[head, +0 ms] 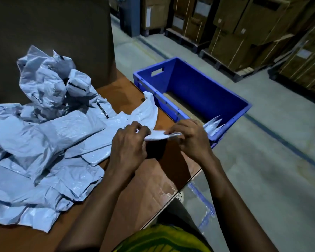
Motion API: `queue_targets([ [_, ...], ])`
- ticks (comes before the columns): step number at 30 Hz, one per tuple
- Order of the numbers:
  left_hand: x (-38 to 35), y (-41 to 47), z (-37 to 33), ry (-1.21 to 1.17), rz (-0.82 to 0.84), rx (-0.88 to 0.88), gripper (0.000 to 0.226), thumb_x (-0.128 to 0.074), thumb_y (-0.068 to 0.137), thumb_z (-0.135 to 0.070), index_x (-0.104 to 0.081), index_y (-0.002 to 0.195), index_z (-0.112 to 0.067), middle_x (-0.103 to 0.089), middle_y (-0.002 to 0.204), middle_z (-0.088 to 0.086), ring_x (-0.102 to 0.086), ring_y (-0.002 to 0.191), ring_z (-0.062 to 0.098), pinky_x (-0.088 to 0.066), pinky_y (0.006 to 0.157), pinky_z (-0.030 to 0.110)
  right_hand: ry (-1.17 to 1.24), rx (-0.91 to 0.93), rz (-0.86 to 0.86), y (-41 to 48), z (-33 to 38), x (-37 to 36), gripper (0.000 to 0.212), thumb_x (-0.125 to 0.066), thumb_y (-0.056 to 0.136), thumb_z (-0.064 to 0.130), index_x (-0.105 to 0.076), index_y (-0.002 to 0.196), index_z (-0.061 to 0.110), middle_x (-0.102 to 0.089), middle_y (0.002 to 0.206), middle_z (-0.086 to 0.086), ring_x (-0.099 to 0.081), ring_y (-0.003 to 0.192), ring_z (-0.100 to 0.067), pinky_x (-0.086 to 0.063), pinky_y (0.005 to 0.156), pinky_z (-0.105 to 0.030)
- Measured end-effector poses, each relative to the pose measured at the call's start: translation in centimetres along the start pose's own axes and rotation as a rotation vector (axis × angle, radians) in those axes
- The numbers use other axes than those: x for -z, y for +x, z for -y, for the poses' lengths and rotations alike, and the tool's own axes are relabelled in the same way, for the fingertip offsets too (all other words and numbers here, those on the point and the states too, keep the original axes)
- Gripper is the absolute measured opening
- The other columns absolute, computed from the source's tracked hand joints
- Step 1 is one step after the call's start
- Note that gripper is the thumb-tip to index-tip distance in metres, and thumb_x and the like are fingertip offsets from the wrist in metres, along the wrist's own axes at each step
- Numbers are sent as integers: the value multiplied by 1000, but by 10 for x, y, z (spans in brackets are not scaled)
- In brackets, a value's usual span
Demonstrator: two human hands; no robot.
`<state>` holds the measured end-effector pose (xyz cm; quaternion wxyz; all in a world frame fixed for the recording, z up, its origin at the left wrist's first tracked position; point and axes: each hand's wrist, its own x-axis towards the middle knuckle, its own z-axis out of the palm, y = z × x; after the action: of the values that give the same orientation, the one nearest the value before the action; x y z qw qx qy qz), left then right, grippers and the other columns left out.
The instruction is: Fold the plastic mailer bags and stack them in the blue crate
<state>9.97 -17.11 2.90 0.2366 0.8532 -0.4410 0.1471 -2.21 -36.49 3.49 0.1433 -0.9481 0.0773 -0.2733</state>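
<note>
Head view: the mailer bag [157, 136] I hold is pale grey, glossy and folded to a narrow strip. It is raised over the table [153, 180], just beside the blue crate [198, 84]. My left hand [129, 148] and right hand [191, 140] each pinch one end. My right fingers hide that end. Unfolded bags lie in a crumpled pile [44, 135] at left. Folded bags [214, 125] lean in the crate's near corner; their count is unclear.
</note>
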Motion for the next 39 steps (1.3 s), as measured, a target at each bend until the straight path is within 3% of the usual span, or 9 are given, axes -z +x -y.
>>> queue_targets([
  [4, -38, -55, 4, -31, -53, -107, 37, -70, 78, 1, -68, 112, -11, -66, 115, 12, -62, 109, 33, -53, 86, 45, -98, 9, -49, -49, -2, -14, 37, -71, 79, -4, -78, 103, 24, -71, 104, 4, -64, 100, -24, -41, 80, -34],
  [6, -52, -86, 8, -91, 24, -85, 29, -69, 86, -13, -67, 114, -12, -64, 120, 11, -62, 113, 32, -55, 87, 47, -32, -19, 57, -83, -5, -22, 16, -80, 90, 28, -78, 107, 27, -71, 110, 8, -65, 106, -18, -48, 84, -35],
  [8, -53, -101, 6, -139, 91, -50, 32, -73, 90, -31, -67, 115, -12, -62, 124, 10, -60, 116, 30, -53, 92, 44, 13, -94, 117, -102, -2, -27, 35, -72, 93, 60, -78, 109, 29, -71, 118, 10, -66, 111, -16, -50, 92, -40],
  [12, -51, -80, -7, -181, 42, -4, 27, -56, 102, -28, -67, 116, -8, -62, 122, 14, -59, 115, 34, -51, 94, 48, -60, -127, -34, -90, 10, -34, 20, -67, 101, 39, -79, 105, 24, -73, 118, 5, -67, 110, -20, -49, 95, -44],
  [14, -63, -61, -11, -173, 70, 8, 39, -44, 107, -28, -62, 134, -6, -57, 141, 18, -51, 135, 34, -45, 110, 51, -50, -210, -45, -74, 15, -47, 22, -63, 102, 30, -77, 114, 19, -72, 125, 0, -65, 117, -22, -48, 102, -42],
  [18, -94, -46, -8, -128, 285, 17, 59, -23, 111, -36, -26, 163, -7, -16, 172, 11, -7, 161, 25, -20, 127, 50, -59, -403, 224, -61, 19, -80, 51, -35, 109, 44, -54, 150, 19, -48, 160, -3, -36, 153, -23, -24, 126, -42],
  [22, -94, -62, -7, 7, 334, 11, 61, -23, 110, -37, -19, 165, -13, -9, 173, 8, -3, 161, 28, -17, 127, 54, -95, -417, 269, -85, 22, -87, 66, -14, 109, 57, -32, 163, 24, -24, 171, 3, -11, 161, -17, -10, 131, -42],
  [33, -94, -65, -5, 50, 367, 59, 63, -16, 108, -48, -20, 166, -23, -8, 173, 9, -1, 160, 34, -12, 125, 61, -96, -333, 177, -108, 5, -69, 70, -47, 105, 57, -36, 162, 17, -25, 171, -3, -13, 161, -28, -17, 129, -45],
  [39, -94, -63, -2, 14, 364, 62, 64, -14, 107, -54, -18, 166, -28, -7, 174, 7, 1, 161, 30, -9, 128, 58, -61, -426, 169, -89, 2, -62, 65, -35, 107, 59, -42, 159, 21, -26, 170, 2, -16, 160, -16, -14, 131, -43],
])
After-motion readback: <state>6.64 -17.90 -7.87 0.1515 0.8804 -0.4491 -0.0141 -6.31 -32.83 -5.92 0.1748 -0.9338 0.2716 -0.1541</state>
